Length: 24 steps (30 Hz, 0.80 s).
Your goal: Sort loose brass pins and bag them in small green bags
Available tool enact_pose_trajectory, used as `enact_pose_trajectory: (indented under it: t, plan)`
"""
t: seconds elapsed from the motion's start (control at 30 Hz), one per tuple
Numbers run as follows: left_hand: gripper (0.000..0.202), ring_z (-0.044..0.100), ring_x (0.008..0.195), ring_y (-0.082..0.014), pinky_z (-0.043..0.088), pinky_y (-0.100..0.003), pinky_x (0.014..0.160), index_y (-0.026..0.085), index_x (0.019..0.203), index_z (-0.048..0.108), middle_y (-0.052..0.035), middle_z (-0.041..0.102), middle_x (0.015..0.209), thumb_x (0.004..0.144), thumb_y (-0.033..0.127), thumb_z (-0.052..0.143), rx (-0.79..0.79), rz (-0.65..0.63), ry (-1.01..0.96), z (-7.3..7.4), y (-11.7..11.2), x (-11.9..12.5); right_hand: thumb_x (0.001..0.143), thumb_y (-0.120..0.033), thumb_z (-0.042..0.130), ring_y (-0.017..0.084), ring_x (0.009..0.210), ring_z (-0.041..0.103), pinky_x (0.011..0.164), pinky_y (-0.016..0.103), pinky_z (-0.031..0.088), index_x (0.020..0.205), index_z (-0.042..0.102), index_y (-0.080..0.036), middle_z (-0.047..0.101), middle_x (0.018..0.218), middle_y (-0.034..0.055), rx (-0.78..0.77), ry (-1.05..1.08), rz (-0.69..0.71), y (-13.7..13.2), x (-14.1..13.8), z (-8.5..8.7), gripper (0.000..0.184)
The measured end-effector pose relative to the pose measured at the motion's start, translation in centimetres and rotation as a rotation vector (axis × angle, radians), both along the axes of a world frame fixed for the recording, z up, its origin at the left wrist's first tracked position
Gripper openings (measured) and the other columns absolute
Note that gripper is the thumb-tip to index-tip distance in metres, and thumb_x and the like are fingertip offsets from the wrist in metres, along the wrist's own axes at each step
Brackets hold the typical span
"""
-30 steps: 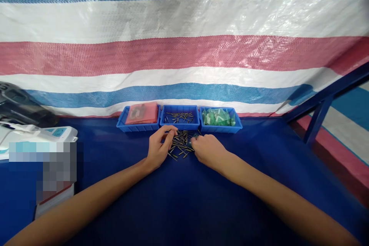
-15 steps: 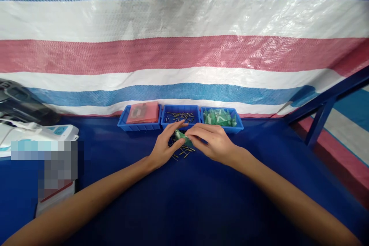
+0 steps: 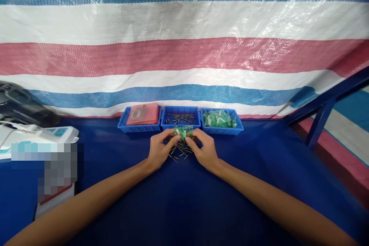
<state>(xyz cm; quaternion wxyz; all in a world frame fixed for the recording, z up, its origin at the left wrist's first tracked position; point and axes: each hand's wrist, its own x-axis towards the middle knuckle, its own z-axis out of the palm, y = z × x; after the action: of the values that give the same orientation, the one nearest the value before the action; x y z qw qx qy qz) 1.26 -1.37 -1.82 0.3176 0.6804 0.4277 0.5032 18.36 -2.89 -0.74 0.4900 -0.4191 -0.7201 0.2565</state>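
Note:
Between my two hands is a small green plastic bag (image 3: 183, 132), held above the blue tabletop. My left hand (image 3: 160, 145) pinches its left end between thumb and fingers. On the right end, my right hand (image 3: 205, 147) grips in the same way. Just below the bag lies a loose pile of thin metal pins, perhaps rivets (image 3: 181, 150), partly covered by my thumbs. Behind my hands, the middle blue bin (image 3: 180, 108) holds more of these thin metal pieces.
The left blue bin (image 3: 139, 127) contains pink bags (image 3: 147, 113); the right blue bin (image 3: 223, 131) has green bags (image 3: 219, 118). A white device (image 3: 65, 132) and a dark object (image 3: 23, 98) stand at left. A blue metal frame (image 3: 319, 115) rises at right, and striped sheeting (image 3: 184, 55) hangs behind.
My right hand has turned and lowered its grip to the bag's right end. The bag is now stretched level between both hands, showing more of its surface.

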Motion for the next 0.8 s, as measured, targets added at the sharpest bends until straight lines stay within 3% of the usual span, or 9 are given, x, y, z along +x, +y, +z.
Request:
enact_pose_trajectory:
  t: [0.33, 0.6, 0.8]
  plan:
    - [0.016, 0.049, 0.055, -0.0104, 0.041, -0.021, 0.053, 0.016, 0.078, 0.068, -0.0006, 0.059, 0.067, 0.083, 0.031, 0.064, 0.051, -0.022, 0.064, -0.3, 0.06, -0.26, 0.088, -0.029, 0.053, 0.012, 0.063, 0.052, 0.061, 0.025, 0.046, 0.082, 0.058, -0.018, 0.054, 0.074, 0.0005, -0.05, 0.079, 0.008, -0.02, 0.07, -0.12, 0.013]
    - [0.016, 0.045, 0.06, -0.0108, 0.039, -0.023, 0.058, 0.016, 0.072, 0.063, 0.0002, 0.051, 0.066, 0.085, 0.024, 0.059, 0.179, -0.022, 0.135, 0.6, -0.37, -0.04, 0.086, -0.031, 0.055, 0.012, 0.063, 0.049, 0.06, 0.025, 0.045, 0.079, 0.058, -0.018, 0.05, 0.07, -0.0002, -0.03, 0.033, 0.049, 0.16, 0.1, -0.26, 0.015]
    - [0.011, 0.049, 0.063, -0.0106, 0.04, -0.022, 0.058, 0.016, 0.083, 0.062, -0.0013, 0.055, 0.076, 0.087, 0.025, 0.057, 0.065, -0.083, 0.078, 0.3, -0.3, -0.14, 0.088, -0.027, 0.054, 0.012, 0.062, 0.047, 0.059, 0.024, 0.042, 0.077, 0.057, -0.017, 0.048, 0.069, -0.001, -0.019, 0.036, 0.052, 0.1, 0.09, -0.08, 0.014]
